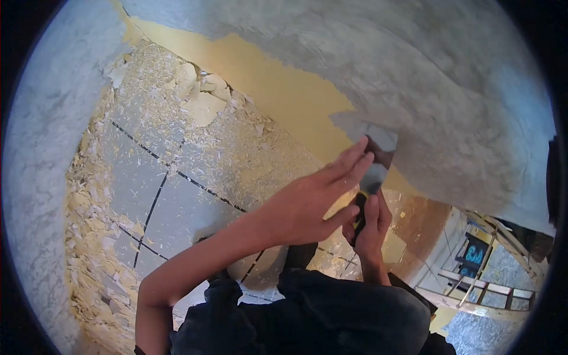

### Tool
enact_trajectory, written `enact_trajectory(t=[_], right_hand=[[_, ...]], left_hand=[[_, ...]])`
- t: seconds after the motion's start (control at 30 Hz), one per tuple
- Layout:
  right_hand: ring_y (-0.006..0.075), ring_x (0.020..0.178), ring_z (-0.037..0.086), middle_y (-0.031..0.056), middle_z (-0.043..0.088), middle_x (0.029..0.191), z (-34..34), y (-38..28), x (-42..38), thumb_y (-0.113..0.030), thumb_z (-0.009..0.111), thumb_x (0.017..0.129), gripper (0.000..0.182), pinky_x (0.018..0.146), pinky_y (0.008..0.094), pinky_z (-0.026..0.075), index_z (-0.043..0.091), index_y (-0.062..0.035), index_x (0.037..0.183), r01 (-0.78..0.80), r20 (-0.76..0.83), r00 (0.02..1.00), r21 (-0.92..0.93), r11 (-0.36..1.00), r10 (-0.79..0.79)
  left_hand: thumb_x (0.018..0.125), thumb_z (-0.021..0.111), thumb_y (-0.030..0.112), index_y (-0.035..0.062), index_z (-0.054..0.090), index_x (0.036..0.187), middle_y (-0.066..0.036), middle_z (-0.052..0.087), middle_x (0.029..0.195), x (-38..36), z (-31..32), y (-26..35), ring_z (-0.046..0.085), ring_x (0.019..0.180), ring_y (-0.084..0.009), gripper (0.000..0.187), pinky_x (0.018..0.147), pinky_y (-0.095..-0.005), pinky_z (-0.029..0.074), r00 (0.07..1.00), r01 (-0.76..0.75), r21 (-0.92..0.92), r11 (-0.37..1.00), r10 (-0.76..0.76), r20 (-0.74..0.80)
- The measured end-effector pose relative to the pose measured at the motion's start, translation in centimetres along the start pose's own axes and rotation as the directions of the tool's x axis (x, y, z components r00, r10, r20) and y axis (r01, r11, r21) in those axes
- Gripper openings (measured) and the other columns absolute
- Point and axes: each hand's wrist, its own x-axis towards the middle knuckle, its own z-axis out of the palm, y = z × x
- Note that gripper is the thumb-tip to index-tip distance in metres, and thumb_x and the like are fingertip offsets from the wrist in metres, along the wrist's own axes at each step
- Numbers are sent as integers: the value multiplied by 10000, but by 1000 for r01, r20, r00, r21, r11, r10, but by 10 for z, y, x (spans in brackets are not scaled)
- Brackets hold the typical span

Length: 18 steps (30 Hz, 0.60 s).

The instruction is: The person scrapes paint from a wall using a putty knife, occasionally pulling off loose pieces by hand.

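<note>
Dark trousers (331, 313) lie nearest, then my right hand (368, 223) wrapped tight around the scraper (360, 207) handle, where its stiff, light body is best held. My left hand (319, 198) lies spread, fingertips pressing near the blade (partly hidden). Its long axis points up toward the wall (414, 83), at the yellow paint (284, 89) edge.

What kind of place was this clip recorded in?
Probably a room under renovation. The yellow paint is stripped off much of the wall, leaving bare grey plaster. Paint flakes litter the tiled floor. The right hand holds a scraper to the wall, the left hand alongside.
</note>
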Motion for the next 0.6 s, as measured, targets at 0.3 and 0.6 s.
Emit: enact_trajectory(t=[0.3, 0.6], right_hand=[[38, 428, 411, 2, 529, 662, -6, -17, 5, -344, 414, 1029, 483, 376, 195, 320, 456, 0, 1366, -67, 9, 998, 5, 998, 67], [36, 473, 435, 4, 544, 698, -17, -22, 3, -310, 434, 1028, 432, 390, 192, 336, 496, -3, 1326, -93, -10, 996, 0, 996, 93]], left_hand=[[896, 621, 197, 18, 257, 1482, -203, 171, 1566, 8, -1, 1, 364, 1358, -380, 713, 1071, -408, 396, 999, -31, 106, 994, 32, -9], [899, 601, 174, -9, 281, 1461, -234, 191, 1549, 13, 6, 8, 423, 1311, -395, 672, 1048, -402, 421, 997, -70, 112, 991, 74, -33]])
